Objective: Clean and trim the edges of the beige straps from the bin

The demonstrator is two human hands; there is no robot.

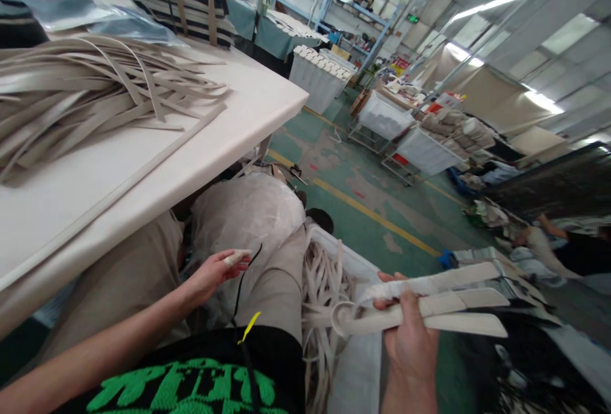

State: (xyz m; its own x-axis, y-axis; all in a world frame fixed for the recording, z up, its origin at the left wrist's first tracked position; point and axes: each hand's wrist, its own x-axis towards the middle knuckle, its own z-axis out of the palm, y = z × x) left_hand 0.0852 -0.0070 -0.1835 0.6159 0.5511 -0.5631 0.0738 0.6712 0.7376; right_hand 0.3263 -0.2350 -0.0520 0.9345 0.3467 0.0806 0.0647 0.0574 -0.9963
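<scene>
My right hand (409, 332) is closed around a few beige fabric straps (461, 303), above the edge of a white bin (356, 372). Three flat strap ends stick out to the right of it, and one strap curls back in a loop on the left. Many loose straps (325, 274) lie tangled in the bin beside my leg. Over my lap, my left hand (217, 276) is held with its fingers stretched out, and white tape wraps one finger. A thin black cord (240, 290) with a yellow tag passes close to those fingertips; no hold on it shows.
On the white table (267, 105) at left lie a heap of beige straps (71, 96) and one long straight strap (138, 179). Clear plastic (248, 207) covers something by my knees. White carts (427, 150) stand across the green floor. A person (568, 242) sits at far right.
</scene>
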